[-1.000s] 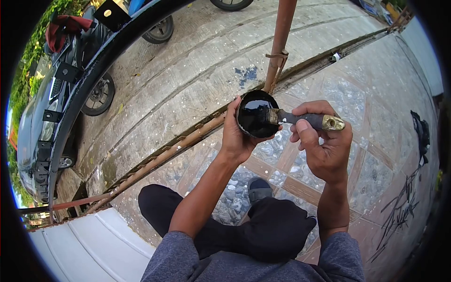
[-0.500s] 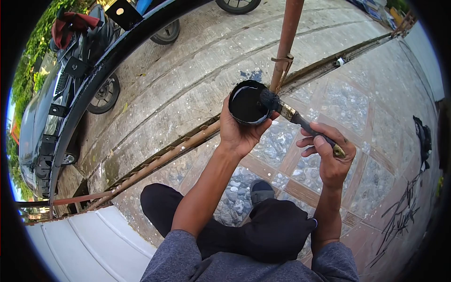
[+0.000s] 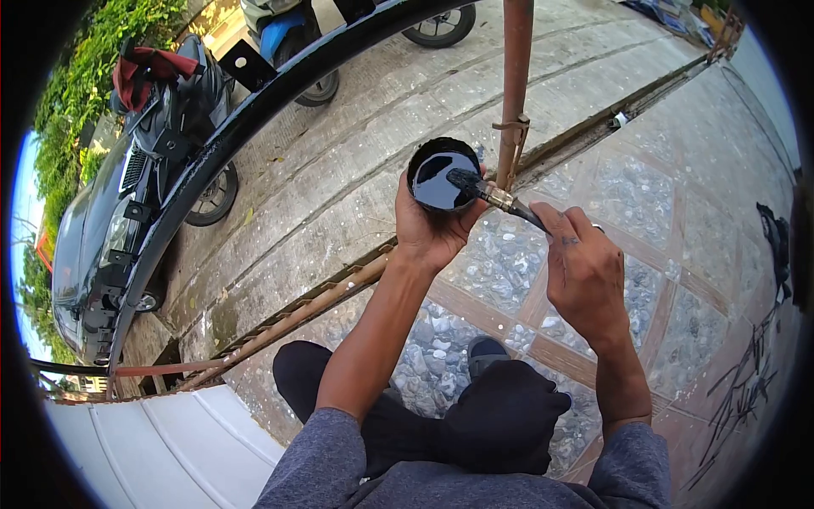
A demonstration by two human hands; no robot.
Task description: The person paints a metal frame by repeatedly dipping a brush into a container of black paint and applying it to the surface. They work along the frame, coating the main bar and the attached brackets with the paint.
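My left hand (image 3: 432, 233) is wrapped round a small round can of black paint (image 3: 431, 181), its open mouth turned up towards me. In my right hand (image 3: 585, 267) is the dark handle of a paintbrush (image 3: 500, 198), with the back of the hand facing up. The brush's black-coated bristles lie over the right part of the can's mouth, at the paint. Shiny reflections show on the paint's surface. Beyond both hands a curved black metal bar (image 3: 212, 136) with square tabs arches across the upper left.
A rust-brown pole (image 3: 515, 76) rises just behind the can. A rail (image 3: 297, 314) runs along the paving's edge. Motorcycles (image 3: 170, 102) and a dark car (image 3: 93, 246) stand outside. White ribbed panel (image 3: 186, 433) lies lower left. Black paint strokes (image 3: 738, 390) mark the right side.
My right hand has turned over, from palm side showing to back up, and moved closer to the can. The bristles have shifted left over the paint. The view has shifted slightly.
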